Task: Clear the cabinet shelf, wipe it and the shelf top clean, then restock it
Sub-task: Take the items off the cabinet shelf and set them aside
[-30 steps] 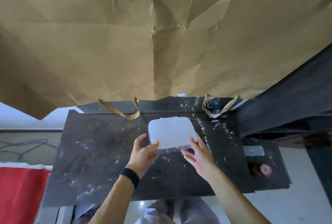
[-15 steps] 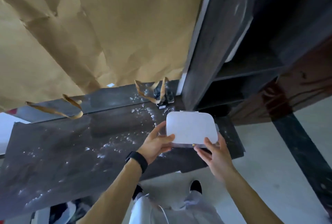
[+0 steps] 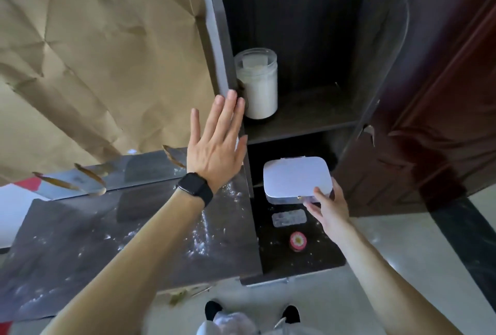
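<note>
A dark open cabinet [image 3: 375, 71] stands at the upper right, with a clear jar of white powder [image 3: 258, 85] on the left of its upper shelf [image 3: 316, 117]. My right hand [image 3: 326, 204] grips the near corner of a white-lidded rectangular box [image 3: 295, 177], holding it in front of the lower compartment. My left hand [image 3: 216, 144] is spread flat and empty, fingertips touching the cabinet's left side panel. A black watch is on that wrist. The dark shelf top [image 3: 112, 240] to the left is dusted with white powder.
On the low dark ledge under the box lie a small clear packet [image 3: 289, 218] and a pink round roll [image 3: 298, 241]. Crumpled brown paper [image 3: 102, 66] covers the wall at left. A reddish-brown door [image 3: 442, 119] stands at right. My shoes are on the pale floor below.
My left hand let go of the box and rose to the cabinet's side panel. My right hand alone carried the box to the right, off the shelf top and up to the lower compartment.
</note>
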The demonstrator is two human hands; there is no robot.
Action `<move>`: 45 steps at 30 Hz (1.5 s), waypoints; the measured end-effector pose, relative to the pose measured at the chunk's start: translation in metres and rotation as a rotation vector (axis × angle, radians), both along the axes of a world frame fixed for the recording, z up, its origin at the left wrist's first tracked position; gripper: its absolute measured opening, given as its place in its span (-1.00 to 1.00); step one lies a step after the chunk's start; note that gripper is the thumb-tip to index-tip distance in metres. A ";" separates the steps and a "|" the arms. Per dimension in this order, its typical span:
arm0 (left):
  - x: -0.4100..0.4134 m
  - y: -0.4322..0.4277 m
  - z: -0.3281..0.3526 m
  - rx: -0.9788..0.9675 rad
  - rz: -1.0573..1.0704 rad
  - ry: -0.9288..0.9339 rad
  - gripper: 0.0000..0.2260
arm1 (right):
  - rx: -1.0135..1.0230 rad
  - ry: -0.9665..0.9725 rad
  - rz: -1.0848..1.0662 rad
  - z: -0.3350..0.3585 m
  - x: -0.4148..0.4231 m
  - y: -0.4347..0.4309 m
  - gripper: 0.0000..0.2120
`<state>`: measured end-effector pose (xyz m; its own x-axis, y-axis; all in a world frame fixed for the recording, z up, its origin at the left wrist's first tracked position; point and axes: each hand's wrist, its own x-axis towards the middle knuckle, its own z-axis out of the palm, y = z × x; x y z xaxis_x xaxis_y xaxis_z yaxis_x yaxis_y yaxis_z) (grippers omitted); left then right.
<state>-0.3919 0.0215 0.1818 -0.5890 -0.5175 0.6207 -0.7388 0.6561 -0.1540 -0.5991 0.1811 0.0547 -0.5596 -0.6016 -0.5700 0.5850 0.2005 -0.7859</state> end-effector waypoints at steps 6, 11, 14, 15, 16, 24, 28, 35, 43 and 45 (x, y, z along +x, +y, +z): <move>-0.014 -0.008 -0.010 -0.114 0.089 -0.023 -0.33 | -0.010 0.037 0.094 -0.011 -0.016 -0.045 -0.42; -0.022 -0.004 -0.012 -0.074 0.117 0.044 -0.30 | 0.121 -0.010 0.155 -0.020 -0.021 -0.086 -0.45; -0.024 -0.004 -0.014 -0.067 0.118 0.056 -0.28 | 0.192 0.141 0.220 -0.022 -0.028 -0.105 -0.62; -0.025 -0.004 -0.013 -0.071 0.120 0.057 -0.27 | 0.224 0.194 0.258 -0.025 -0.031 -0.107 -0.61; -0.026 -0.004 -0.014 -0.074 0.123 0.061 -0.27 | 0.255 0.252 0.313 -0.027 -0.034 -0.107 -0.54; -0.042 0.001 -0.016 0.027 0.186 0.132 -0.17 | 0.374 0.301 0.446 -0.025 -0.035 -0.104 -0.37; -0.057 0.025 -0.018 0.234 0.263 0.182 -0.16 | 0.403 0.381 0.566 -0.020 -0.048 -0.097 -0.36; -0.045 0.095 -0.108 0.679 0.154 0.000 -0.29 | 0.365 0.637 0.573 -0.054 -0.028 -0.020 -0.39; -0.056 0.107 -0.221 1.176 0.049 -0.446 -0.35 | 0.658 0.564 0.719 -0.151 0.001 0.078 -0.38; -0.065 0.097 -0.244 1.182 0.022 -0.506 -0.35 | 0.674 0.570 0.764 -0.173 0.006 0.085 -0.31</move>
